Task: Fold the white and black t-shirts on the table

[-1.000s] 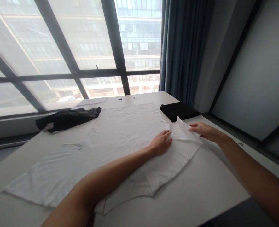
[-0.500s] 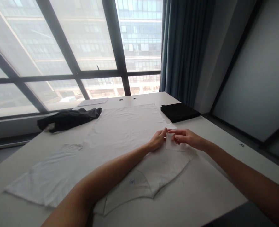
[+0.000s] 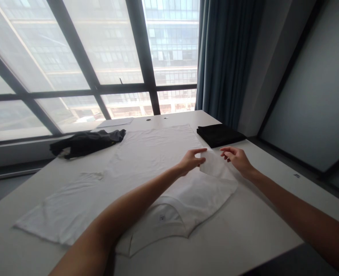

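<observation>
A white T-shirt (image 3: 154,149) lies spread on the table, its neckline with a small dark label toward me. My left hand (image 3: 191,160) is over the sleeve (image 3: 212,165) on the right side, thumb and forefinger apart at the sleeve's edge. Just right of that sleeve is my right hand (image 3: 238,158), fingers loosely bent and a little apart, with no cloth visible in them. My left forearm crosses above the shirt and hides part of its middle and collar. The other sleeve (image 3: 54,214) stretches out to the left, somewhat wrinkled.
A folded black cloth (image 3: 219,135) lies at the table's right edge. Crumpled dark clothing (image 3: 85,143) rests at the left edge, partly overhanging. Behind it is a flat white item (image 3: 116,122). The white table (image 3: 258,230) stands before windows and a blue curtain (image 3: 226,57).
My hands were together at the sleeve's edge and have come apart. The right hand has moved to the right, and the left hand's thumb and forefinger have spread. The sleeve lies more opened out.
</observation>
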{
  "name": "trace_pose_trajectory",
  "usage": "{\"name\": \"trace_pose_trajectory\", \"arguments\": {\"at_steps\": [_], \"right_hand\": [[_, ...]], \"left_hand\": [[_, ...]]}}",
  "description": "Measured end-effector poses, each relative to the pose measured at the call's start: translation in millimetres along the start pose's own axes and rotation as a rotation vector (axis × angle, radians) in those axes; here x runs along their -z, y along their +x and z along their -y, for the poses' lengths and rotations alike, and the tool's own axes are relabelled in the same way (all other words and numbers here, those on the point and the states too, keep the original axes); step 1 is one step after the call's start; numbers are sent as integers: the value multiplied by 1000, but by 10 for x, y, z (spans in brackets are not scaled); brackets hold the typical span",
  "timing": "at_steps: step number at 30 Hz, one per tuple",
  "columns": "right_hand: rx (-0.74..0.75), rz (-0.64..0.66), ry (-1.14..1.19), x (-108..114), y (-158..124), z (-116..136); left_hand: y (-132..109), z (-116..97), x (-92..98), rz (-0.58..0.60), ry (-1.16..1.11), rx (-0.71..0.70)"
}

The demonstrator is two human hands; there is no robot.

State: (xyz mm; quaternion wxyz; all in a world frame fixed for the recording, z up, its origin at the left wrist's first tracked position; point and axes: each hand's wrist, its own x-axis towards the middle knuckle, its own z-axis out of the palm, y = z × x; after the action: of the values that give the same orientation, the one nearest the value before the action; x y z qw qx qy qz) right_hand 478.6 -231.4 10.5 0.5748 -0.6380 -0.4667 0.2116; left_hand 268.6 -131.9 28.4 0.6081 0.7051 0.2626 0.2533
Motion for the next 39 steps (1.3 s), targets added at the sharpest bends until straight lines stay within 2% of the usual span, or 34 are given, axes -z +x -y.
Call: {"name": "trace_pose_trajectory", "arguments": {"at_steps": [5, 8, 11, 16, 21, 23, 29, 35, 39], "right_hand": [[63, 29, -69, -39, -14, -25], [105, 86, -108, -90, -16, -93], [169, 137, -179, -143, -31, -157], [317, 263, -286, -233, -77, -228], [345, 406, -360, -299, -92, -312], [371, 464, -395, -306, -97, -335], [395, 587, -576, -301, -125, -306], [387, 656, -652, -292, -159, -218], [368, 679, -676, -279, -178, -185]], "left_hand": [[-16, -329, 342, 110, -14, 22], [-52, -476, 531, 160, 94, 1], [-79, -559, 657, 187, 234, 55], [-63, -544, 750, 185, 454, 151], [-43, -473, 783, 413, 558, 300], [-26, -441, 796, 434, 591, 302], [132, -210, 823, 277, 679, 268], [231, 100, 751, 34, 320, 206], [242, 125, 690, -60, 227, 146]]}}
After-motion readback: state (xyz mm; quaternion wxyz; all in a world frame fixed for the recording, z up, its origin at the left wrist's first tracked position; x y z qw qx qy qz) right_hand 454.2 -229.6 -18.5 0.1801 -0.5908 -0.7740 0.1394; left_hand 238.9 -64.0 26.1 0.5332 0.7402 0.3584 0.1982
